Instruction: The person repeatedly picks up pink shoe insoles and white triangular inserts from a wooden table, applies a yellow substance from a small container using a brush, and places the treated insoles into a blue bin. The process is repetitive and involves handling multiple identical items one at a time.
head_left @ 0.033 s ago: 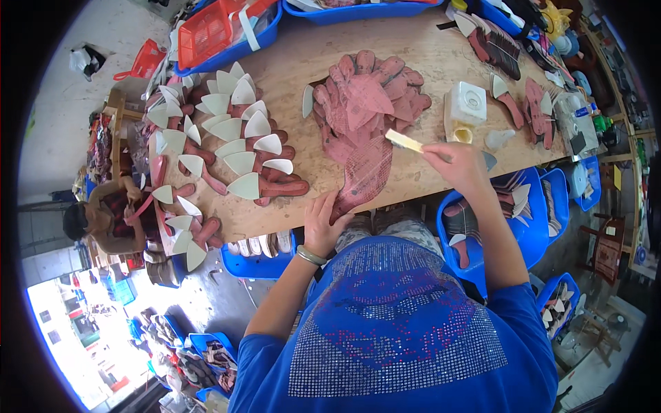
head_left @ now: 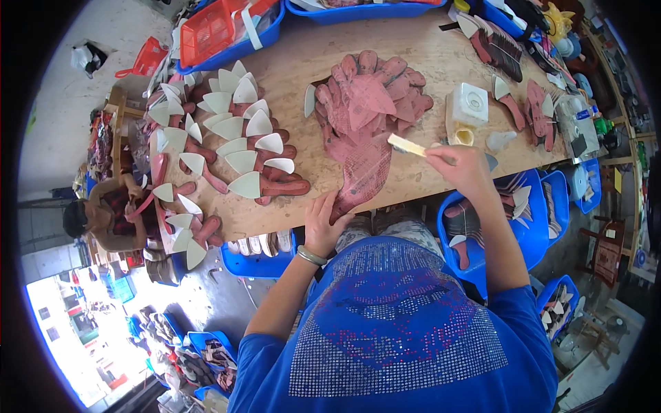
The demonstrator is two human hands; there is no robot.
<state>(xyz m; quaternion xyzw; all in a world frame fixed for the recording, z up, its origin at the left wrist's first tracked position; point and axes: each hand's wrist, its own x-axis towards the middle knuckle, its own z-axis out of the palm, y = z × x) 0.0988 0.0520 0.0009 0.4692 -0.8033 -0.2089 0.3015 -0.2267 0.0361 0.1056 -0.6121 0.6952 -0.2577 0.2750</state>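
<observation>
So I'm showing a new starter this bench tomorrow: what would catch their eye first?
Probably the fan of reddish-brown leather pieces at the table's centre, with the left hand pressing its near end and the right hand holding a pale brush over it. To the left lies a spread of similar pieces with white tips.

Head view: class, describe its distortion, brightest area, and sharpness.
Head view: fisheye bends the wooden table edges and rings the frame in black; the floor at lower left is overexposed by daylight; the right hand and its brush look sharp, with little blur.
</observation>
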